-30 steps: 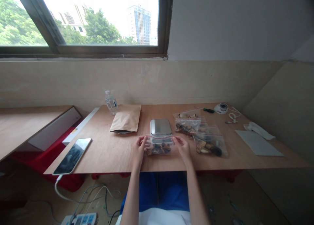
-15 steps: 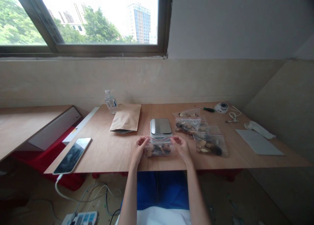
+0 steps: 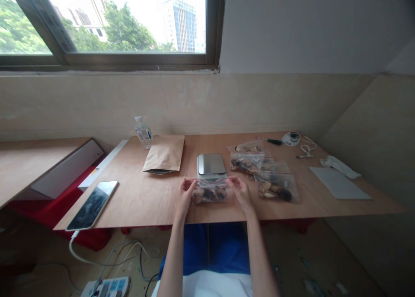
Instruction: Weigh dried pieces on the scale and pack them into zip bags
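Observation:
A clear zip bag [image 3: 210, 194] with brown dried pieces, which look like dried mushrooms, is between my hands near the table's front edge. My left hand [image 3: 186, 194] pinches the left end of its red-lined top. The right end is gripped by my right hand [image 3: 241, 193], thumb and fingers closed. The red strip sags a little in the middle. Just behind the bag sits a small scale [image 3: 211, 164] with a bare metal plate; its front is partly covered by the bag's top. To the right lie several similar filled zip bags [image 3: 275, 189].
A brown paper pouch [image 3: 166, 154] lies behind on the left, beside a water bottle [image 3: 143, 132]. A phone [image 3: 93, 205] on a cable rests at the front left. On the right are a white camera [image 3: 291, 138], a green-handled screwdriver [image 3: 275, 141] and a white sheet [image 3: 339, 183].
Both hands keep hold of the bag's top, and the red strip dips slightly more in the middle. The whole view has shifted a little.

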`<act>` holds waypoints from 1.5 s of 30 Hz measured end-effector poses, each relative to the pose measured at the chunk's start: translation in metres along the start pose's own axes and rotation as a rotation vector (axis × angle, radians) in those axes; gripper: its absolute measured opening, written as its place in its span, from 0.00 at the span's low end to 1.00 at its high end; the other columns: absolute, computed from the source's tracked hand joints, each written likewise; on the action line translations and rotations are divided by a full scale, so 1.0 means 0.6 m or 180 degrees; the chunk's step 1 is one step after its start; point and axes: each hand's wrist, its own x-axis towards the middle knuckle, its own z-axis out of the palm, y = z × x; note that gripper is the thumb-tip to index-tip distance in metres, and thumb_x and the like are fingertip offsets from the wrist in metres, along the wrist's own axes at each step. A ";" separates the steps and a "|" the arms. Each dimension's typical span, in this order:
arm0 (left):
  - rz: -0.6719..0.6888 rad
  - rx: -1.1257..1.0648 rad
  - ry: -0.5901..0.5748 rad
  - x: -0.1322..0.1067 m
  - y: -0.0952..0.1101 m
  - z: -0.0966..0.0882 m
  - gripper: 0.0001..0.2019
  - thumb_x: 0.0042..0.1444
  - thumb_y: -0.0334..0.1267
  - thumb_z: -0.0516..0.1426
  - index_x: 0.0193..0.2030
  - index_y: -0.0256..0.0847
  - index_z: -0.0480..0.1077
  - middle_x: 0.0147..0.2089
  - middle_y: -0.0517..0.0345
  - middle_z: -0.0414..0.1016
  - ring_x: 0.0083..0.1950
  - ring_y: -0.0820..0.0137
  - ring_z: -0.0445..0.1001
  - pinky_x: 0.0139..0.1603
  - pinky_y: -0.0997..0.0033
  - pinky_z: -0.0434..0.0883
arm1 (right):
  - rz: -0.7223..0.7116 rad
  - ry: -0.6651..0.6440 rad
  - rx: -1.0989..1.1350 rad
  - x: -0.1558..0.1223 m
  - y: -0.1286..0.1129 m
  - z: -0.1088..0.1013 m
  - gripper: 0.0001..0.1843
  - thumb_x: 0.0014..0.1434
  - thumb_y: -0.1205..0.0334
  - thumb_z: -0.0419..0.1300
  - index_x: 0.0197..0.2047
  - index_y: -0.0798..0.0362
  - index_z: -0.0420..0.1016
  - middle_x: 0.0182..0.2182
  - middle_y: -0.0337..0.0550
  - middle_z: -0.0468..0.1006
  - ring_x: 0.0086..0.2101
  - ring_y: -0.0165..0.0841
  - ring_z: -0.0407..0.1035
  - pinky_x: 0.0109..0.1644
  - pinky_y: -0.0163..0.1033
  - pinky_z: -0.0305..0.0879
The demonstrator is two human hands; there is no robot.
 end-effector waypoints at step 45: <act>-0.0302 0.0067 -0.0052 -0.006 -0.002 0.002 0.13 0.45 0.45 0.62 0.34 0.36 0.74 0.30 0.55 0.77 0.33 0.69 0.75 0.33 0.74 0.71 | 0.0477 -0.0443 0.0188 -0.007 -0.008 0.027 0.17 0.46 0.50 0.65 0.35 0.54 0.78 0.31 0.45 0.80 0.32 0.36 0.74 0.37 0.39 0.70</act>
